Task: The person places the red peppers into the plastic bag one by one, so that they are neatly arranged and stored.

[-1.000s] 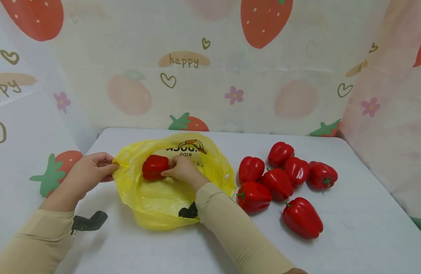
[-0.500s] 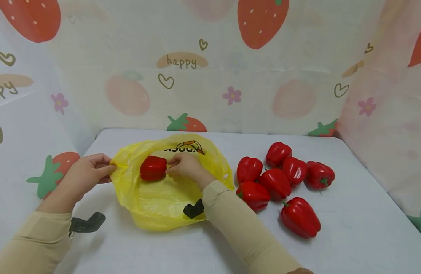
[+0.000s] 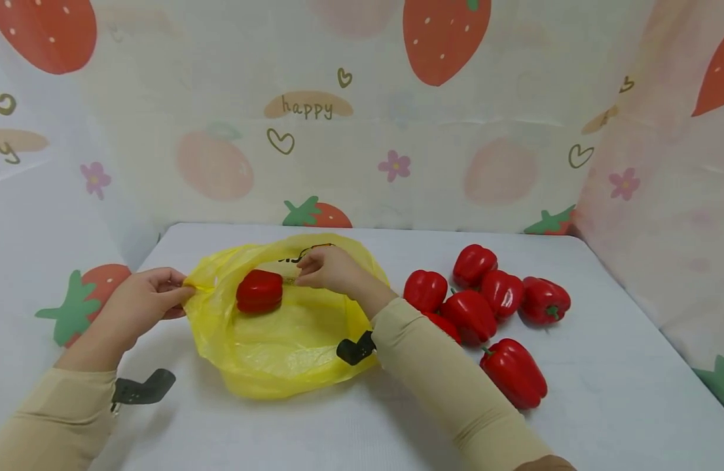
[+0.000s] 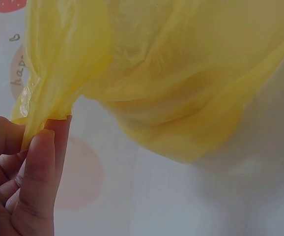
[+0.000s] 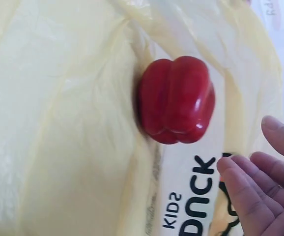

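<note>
A yellow plastic bag (image 3: 279, 386) lies with its mouth spread wide on the white table. My left hand (image 3: 150, 297) pinches its left edge between thumb and fingers; the left wrist view shows the gathered plastic (image 4: 39, 105) in that pinch. Inside the bag rests one red bell pepper (image 3: 260, 292), also plain in the right wrist view, where the pepper (image 5: 176, 101) sits beside dark printed letters. My right hand (image 3: 329, 268) is over the bag's far right part, apart from the pepper, with nothing in its fingers, which look relaxed.
Several red bell peppers (image 3: 470, 317) lie in a cluster right of the bag, one (image 3: 515, 373) nearer the front; my right sleeve partly covers another. Patterned cloth walls (image 3: 421, 131) stand behind and beside the white table (image 3: 609, 392). A dark wrist mount (image 3: 144, 387) juts from each sleeve.
My right hand has let go of the red bell pepper and drawn back up and to the right. The pepper stays in the bag; my left hand keeps its pinch on the edge.
</note>
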Available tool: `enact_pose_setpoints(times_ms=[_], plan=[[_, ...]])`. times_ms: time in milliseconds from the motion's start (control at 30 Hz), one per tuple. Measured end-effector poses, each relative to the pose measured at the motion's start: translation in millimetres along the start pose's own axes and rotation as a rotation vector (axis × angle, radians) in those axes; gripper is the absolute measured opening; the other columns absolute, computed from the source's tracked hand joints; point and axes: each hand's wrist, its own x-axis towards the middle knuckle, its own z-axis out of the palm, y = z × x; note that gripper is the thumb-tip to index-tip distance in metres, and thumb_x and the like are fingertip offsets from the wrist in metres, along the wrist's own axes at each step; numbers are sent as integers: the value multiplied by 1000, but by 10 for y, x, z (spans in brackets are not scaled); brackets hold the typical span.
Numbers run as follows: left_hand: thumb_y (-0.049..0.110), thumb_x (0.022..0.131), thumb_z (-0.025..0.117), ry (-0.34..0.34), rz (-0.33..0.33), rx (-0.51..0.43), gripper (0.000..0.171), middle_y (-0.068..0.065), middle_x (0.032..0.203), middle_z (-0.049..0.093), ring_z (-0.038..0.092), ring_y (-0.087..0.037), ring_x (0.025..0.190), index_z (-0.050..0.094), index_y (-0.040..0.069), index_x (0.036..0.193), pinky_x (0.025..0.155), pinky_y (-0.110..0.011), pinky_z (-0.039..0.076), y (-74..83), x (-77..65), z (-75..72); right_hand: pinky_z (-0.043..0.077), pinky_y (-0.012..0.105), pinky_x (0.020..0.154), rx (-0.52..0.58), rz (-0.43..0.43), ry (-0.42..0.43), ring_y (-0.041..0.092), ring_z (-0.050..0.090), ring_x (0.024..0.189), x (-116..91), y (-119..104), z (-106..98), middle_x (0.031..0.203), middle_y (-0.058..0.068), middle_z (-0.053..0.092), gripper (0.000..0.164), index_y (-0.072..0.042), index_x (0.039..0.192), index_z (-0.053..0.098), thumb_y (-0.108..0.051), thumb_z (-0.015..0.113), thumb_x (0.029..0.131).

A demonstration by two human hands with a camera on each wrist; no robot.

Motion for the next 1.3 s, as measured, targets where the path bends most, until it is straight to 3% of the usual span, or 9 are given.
enact_pose_setpoints(times_ms=[567,933,1067,1300], plan=[[36,88,58,5,17,-1,42,-10,95,65,63,-14,77,55,-1,108,69,-25,55,-80,2,13,49,29,84,-51,-63,7,11,60,90,-426,11,-607,96,-4,66,29,-13,109,62,-24,69,82],[37,88,59,1,7,-10,43,-10,96,65,63,-15,78,55,0,109,70,-25,55,-76,20,16,50,33,87,-170,16,59,15,58,98,-789,166,-1121,105,-1,64,34,-16,114,59,-26,68,83],[37,88,58,3,6,-5,42,-10,97,65,63,-15,78,55,0,108,69,-25,55,-78,21,14,49,34,87,-165,38,75,16,59,100,-947,245,-1287,107,1,64,35,-17,115,58,-24,68,83],[38,89,57,5,18,-4,44,-12,99,64,63,-14,78,55,0,109,70,-25,55,-65,21,4,50,36,86,-250,61,91,18,58,101,-1172,419,-1471,109,3,63,37,-17,118,57,-24,67,83]])
